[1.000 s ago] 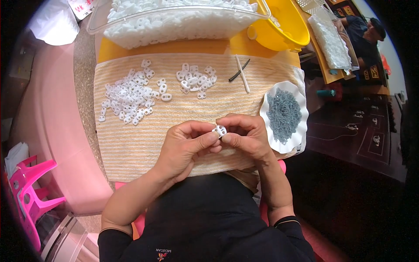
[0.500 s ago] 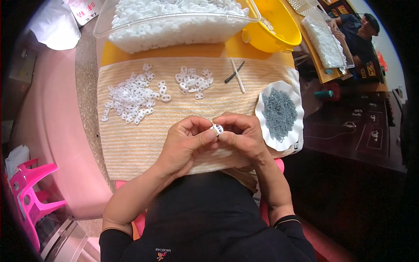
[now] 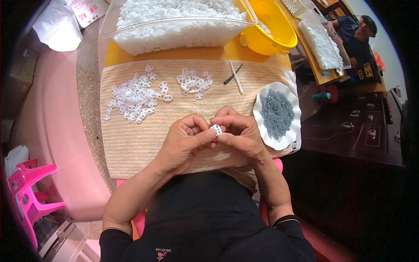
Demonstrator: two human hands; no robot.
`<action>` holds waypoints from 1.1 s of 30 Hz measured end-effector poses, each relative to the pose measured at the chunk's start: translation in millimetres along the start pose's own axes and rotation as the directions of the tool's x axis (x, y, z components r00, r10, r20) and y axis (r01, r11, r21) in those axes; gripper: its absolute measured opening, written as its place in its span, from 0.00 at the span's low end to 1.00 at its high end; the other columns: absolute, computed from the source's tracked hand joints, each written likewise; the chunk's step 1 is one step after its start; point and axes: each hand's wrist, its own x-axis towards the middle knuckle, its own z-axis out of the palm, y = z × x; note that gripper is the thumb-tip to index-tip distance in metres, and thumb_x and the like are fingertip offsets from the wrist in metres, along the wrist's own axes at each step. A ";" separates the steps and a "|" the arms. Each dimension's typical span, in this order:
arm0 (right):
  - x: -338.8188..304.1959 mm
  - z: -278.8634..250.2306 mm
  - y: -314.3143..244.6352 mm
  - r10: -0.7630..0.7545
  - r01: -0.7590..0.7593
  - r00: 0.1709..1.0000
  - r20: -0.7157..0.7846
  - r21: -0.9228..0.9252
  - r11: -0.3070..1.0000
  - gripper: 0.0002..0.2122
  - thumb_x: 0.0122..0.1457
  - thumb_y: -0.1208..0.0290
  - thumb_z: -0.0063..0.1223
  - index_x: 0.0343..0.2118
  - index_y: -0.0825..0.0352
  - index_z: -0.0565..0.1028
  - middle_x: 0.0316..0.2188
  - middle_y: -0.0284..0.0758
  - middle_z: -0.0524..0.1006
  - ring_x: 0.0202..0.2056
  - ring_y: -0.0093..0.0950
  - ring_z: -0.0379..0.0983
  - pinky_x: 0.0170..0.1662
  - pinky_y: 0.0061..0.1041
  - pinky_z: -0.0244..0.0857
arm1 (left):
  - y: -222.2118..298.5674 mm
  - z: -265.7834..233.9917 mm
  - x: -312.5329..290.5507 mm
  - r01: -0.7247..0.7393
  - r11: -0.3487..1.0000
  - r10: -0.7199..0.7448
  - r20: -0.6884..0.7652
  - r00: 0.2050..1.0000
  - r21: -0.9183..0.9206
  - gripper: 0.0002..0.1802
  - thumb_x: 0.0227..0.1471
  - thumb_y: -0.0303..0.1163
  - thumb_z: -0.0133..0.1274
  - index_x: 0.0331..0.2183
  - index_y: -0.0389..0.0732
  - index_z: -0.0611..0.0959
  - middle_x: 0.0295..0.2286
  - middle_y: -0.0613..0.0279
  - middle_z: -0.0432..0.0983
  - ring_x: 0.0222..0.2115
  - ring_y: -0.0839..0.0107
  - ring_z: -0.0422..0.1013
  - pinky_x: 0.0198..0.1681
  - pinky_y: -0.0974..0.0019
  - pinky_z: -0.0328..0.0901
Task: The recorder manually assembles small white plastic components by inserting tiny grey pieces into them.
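Note:
Between my two hands, over the near part of the striped cloth (image 3: 131, 150), is a small white plastic cord lock (image 3: 217, 129) with holes in its face. My left hand (image 3: 183, 139) pinches it between thumb and fingers. From the other side my right hand (image 3: 242, 133) grips it with the thumb, its index finger bent above. Whether a smaller part sits between my fingertips is hidden. Beyond my left hand lie a large loose pile of similar white pieces (image 3: 135, 97) and a smaller pile (image 3: 194, 83). A scalloped white dish (image 3: 258, 118) of small grey springs (image 3: 277, 114) stands beside my right hand.
A clear bin (image 3: 174, 37) heaped with white pieces and a yellow basin (image 3: 279, 41) stand at the far edge. A white stick (image 3: 236, 77) and a black stick (image 3: 228, 80) lie crossed on the cloth. Another person (image 3: 353, 37) works at the far right.
The cord lock has turned slightly in my fingers. My right index finger has risen and bent more. The whole view has shifted a little.

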 end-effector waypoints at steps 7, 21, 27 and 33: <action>-3.3 2.8 -5.8 -0.076 0.081 0.996 0.041 -0.138 0.987 0.14 0.51 0.78 0.61 0.42 0.71 0.77 0.35 0.33 0.69 0.36 0.20 0.66 0.37 0.16 0.62 | -0.4 3.6 -5.1 -0.024 0.999 0.023 0.013 1.000 0.027 0.06 0.51 0.25 0.58 0.29 0.38 0.75 0.28 0.60 0.76 0.28 0.75 0.74 0.34 0.73 0.71; -4.7 -0.4 -6.1 -0.059 0.071 0.997 0.056 -0.230 0.971 0.13 0.52 0.79 0.59 0.42 0.71 0.74 0.37 0.32 0.68 0.37 0.19 0.66 0.40 0.17 0.63 | -0.3 2.1 -1.1 -0.010 1.000 0.008 0.040 0.999 0.027 0.06 0.51 0.26 0.57 0.30 0.38 0.76 0.28 0.62 0.76 0.28 0.75 0.74 0.34 0.73 0.72; -5.8 -3.3 -15.6 -0.087 0.107 0.993 0.083 -0.277 0.955 0.09 0.51 0.81 0.60 0.36 0.72 0.74 0.36 0.32 0.69 0.37 0.19 0.66 0.40 0.17 0.62 | 0.6 4.9 -5.1 -0.004 0.999 0.000 0.089 0.996 0.043 0.06 0.53 0.28 0.57 0.30 0.37 0.76 0.28 0.62 0.76 0.29 0.76 0.74 0.36 0.72 0.72; -3.2 -0.5 -32.3 -0.166 0.058 0.957 -0.238 -0.403 0.913 0.06 0.53 0.84 0.57 0.33 0.71 0.75 0.30 0.32 0.75 0.31 0.19 0.72 0.35 0.17 0.67 | 4.0 10.6 -8.0 0.011 0.999 -0.012 0.033 0.999 0.042 0.06 0.54 0.29 0.55 0.32 0.37 0.77 0.32 0.59 0.77 0.32 0.76 0.74 0.38 0.71 0.72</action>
